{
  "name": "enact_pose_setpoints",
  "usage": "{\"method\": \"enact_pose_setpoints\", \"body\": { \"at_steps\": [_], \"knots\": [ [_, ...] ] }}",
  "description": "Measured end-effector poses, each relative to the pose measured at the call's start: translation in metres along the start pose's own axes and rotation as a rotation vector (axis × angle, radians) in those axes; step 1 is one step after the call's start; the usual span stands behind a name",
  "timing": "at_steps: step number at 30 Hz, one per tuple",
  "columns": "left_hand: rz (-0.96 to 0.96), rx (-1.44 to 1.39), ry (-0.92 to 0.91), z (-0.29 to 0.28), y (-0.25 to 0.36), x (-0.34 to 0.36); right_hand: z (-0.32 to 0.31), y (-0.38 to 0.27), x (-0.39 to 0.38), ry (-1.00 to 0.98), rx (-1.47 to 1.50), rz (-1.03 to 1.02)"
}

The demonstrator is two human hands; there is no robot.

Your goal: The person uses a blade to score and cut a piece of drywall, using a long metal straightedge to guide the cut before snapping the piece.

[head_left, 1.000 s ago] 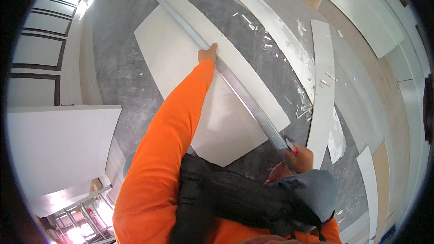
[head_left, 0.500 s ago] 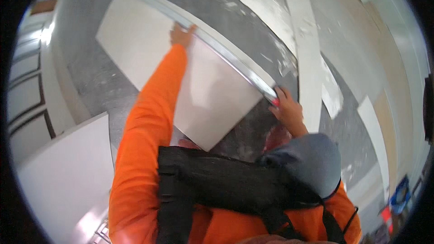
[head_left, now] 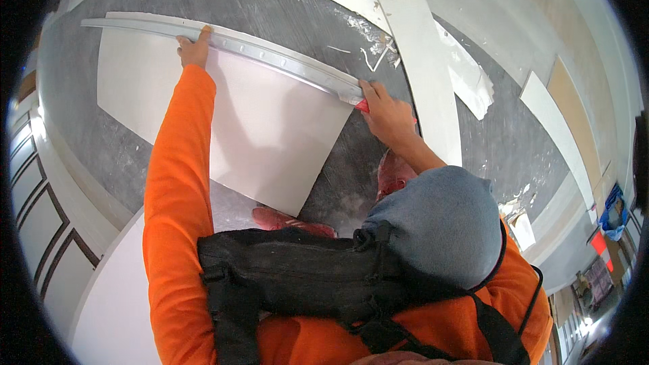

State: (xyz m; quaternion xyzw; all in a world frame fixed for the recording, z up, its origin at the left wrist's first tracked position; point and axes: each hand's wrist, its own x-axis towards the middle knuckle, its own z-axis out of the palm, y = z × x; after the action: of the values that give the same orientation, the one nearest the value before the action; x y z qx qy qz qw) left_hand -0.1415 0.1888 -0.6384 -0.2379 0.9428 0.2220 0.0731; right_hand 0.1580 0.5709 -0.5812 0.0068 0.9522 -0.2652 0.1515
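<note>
A pale flat board [head_left: 270,135], like plasterboard, lies on the dark floor in front of me. Across its far part runs a long grey metal profile [head_left: 277,61], its left end sticking out past the board. My left hand [head_left: 194,51] grips the profile left of its middle, thumb and fingers pressed onto it. At the right end of the profile, my right hand [head_left: 391,118] is closed around a red tool [head_left: 362,105]; only bits of red show between the fingers, so its working end is hidden.
A long white strip of board [head_left: 426,61] lies to the right, beside a torn white piece [head_left: 466,71]. Scraps litter the dark floor [head_left: 284,10]. More panels [head_left: 561,135] and a blue bag [head_left: 614,213] are at the far right. My red shoes [head_left: 291,222] are by the board's near edge.
The view has turned, so the board and profile appear further left and more level. Both hands remain at the profile, the left on it and the right at its right end.
</note>
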Motion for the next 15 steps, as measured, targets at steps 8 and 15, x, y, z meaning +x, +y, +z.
{"method": "enact_pose_setpoints", "body": {
  "at_steps": [8, 15],
  "knots": [
    [0.028, 0.065, 0.168, 0.001, -0.002, 0.038, -0.013, 0.001, 0.008, -0.01, 0.105, 0.099],
    [-0.196, 0.211, 0.259, -0.003, 0.018, 0.076, -0.005, 0.004, 0.005, -0.037, 0.092, 0.112]
  ]
}}
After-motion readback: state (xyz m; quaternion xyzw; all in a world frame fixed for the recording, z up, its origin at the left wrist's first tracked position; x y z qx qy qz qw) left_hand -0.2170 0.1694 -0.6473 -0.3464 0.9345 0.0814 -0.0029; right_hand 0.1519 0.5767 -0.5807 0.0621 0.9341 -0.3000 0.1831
